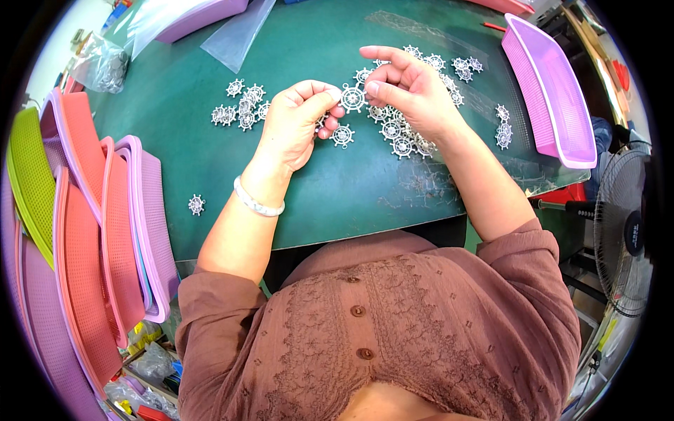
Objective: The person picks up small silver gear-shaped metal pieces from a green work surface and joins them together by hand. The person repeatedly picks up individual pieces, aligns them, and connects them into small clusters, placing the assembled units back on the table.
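Observation:
My left hand [300,116] pinches a silver ship's-wheel charm [352,99] by its edge between thumb and fingertips. More silver shows among its curled lower fingers, partly hidden. Just right of the held charm is my right hand [414,91], its thumb and fingers apart with nothing visible between them. Beneath and around it spreads a pile of similar charms [401,146]. A single charm [342,135] lies just below my left fingers. To the left of that hand is a smaller heap of charms [247,105].
On the green table [316,203], a lone charm [196,205] lies at the left and a few charms [503,128] at the right. A purple basket [562,105] stands on the right edge. Stacked baskets [84,231] crowd the left; a fan [621,231] is at far right.

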The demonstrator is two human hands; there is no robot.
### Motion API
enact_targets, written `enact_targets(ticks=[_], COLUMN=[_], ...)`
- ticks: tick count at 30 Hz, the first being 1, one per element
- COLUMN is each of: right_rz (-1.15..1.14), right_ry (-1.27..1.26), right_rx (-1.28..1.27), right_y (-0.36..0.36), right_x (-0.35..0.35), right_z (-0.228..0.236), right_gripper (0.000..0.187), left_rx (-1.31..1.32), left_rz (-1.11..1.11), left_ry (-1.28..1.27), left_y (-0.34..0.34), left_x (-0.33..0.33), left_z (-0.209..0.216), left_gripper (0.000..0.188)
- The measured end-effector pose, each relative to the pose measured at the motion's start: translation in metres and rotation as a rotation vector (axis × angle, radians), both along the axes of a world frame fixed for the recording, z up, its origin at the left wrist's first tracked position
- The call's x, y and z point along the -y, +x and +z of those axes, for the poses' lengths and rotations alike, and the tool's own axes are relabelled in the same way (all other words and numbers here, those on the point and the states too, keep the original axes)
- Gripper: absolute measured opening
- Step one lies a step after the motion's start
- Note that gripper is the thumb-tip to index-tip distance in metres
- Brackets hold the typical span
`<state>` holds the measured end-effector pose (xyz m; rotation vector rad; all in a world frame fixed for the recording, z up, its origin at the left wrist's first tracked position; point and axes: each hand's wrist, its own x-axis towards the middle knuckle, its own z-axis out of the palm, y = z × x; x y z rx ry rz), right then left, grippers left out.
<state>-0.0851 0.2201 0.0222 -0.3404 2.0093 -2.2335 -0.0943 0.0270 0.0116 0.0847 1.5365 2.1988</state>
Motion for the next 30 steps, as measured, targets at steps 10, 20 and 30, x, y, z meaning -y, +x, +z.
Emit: enact_targets(ticks=[10,20,30], right_rz=[0.030,0.012,0.028], right_ry=[-0.015,-0.034,-0.011], right_rx=[0.023,0.018,0.008], right_y=[0.0000,0.0001,0.0008], right_x=[-0.0006,0.0001,-0.0008], right_z=[0.0002,0.0005,0.0019], right_gripper=[0.047,0.047,0.050], left_rx=[0.031,0.035,0.013], left_rz=[-0.003,-0.021,-0.025], left_ry=[0.031,0.082,0.086], left_y=[0.0000,-0.0004,-0.0007], left_x=[-0.0012,-0.0001,0.0001], left_z=[0.0003,-0.0001,0.0000], left_gripper=[0.007,0.006,0.006])
